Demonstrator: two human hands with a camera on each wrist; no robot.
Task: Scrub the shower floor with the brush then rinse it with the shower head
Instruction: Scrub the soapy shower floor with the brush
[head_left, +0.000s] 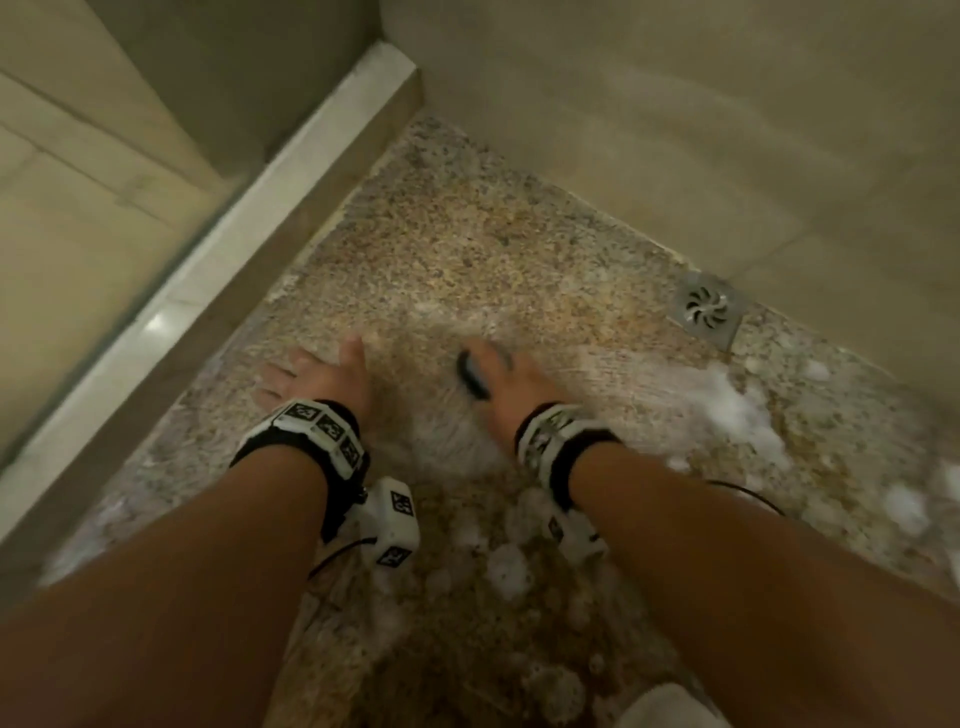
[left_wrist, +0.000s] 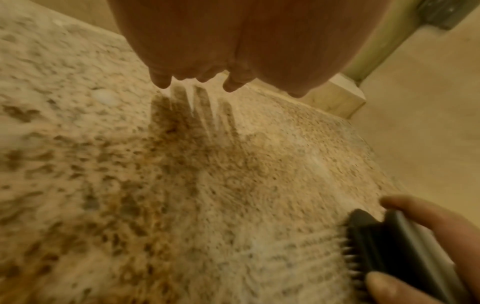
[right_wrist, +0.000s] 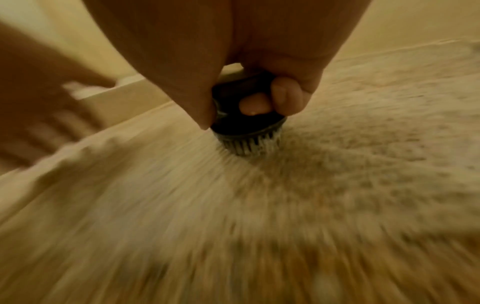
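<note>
My right hand (head_left: 511, 382) grips one black brush (head_left: 471, 375) left of the single drain (head_left: 707, 310), bristles on the shower floor (head_left: 441, 249); my left hand (head_left: 311, 376) lies spread flat.

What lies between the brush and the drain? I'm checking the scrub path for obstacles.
Head view: only soapy speckled floor between the brush and the drain, no objects.

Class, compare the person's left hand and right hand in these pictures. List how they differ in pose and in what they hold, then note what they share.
1. The left hand has its fingers spread and straight; the right hand has its fingers curled.
2. The left hand holds nothing; the right hand grips a black brush.
3. The left hand is nearer the raised curb; the right hand is nearer the drain.
Shared: both are low over the foamy shower floor, each with a wrist-worn camera.
</note>
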